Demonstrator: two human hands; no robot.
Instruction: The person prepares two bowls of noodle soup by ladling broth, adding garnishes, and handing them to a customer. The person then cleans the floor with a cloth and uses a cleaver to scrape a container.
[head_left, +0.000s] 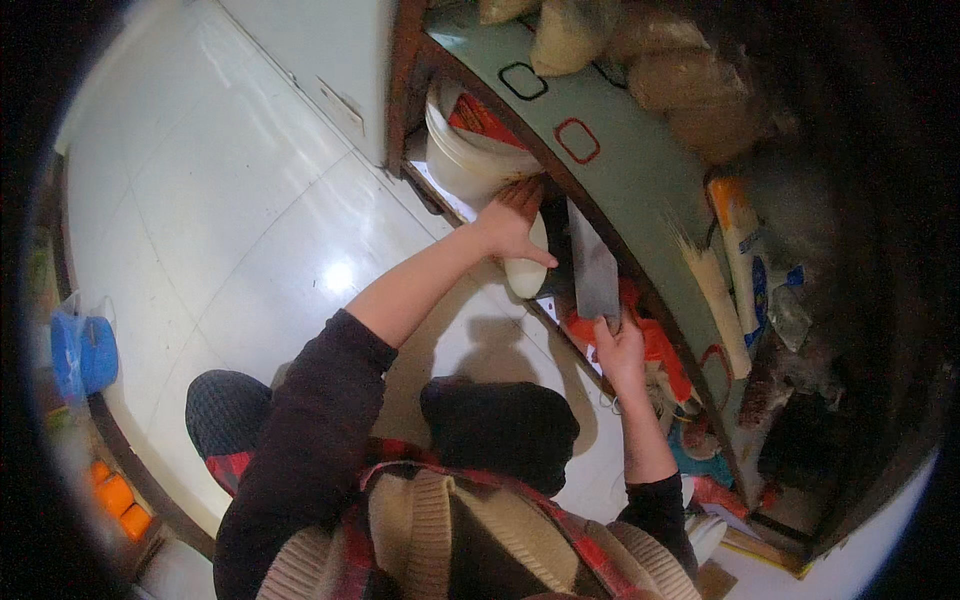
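My left hand (516, 223) lies across a smooth, pale, elongated object (526, 279), possibly a white radish; its rounded end shows below my thumb. The fingers are partly in shadow beside a white plastic bucket (469, 169), which stands on the low shelf with something red inside. In my right hand (621, 352) is the handle of a cleaver, its broad metal blade (595, 266) pointing away from me, close to the dark edge of the counter. Behind the right hand, orange-red plastic bags (664, 356) lie on the shelf.
The green countertop (607, 157) overhangs the shelf and bears plastic bags of food (566, 37), a bundle of dry noodles (716, 315) and a long package (739, 255). A white cabinet or appliance side (322, 60) stands ahead. At the far left is a blue container (97, 354) on the tiled floor's edge.
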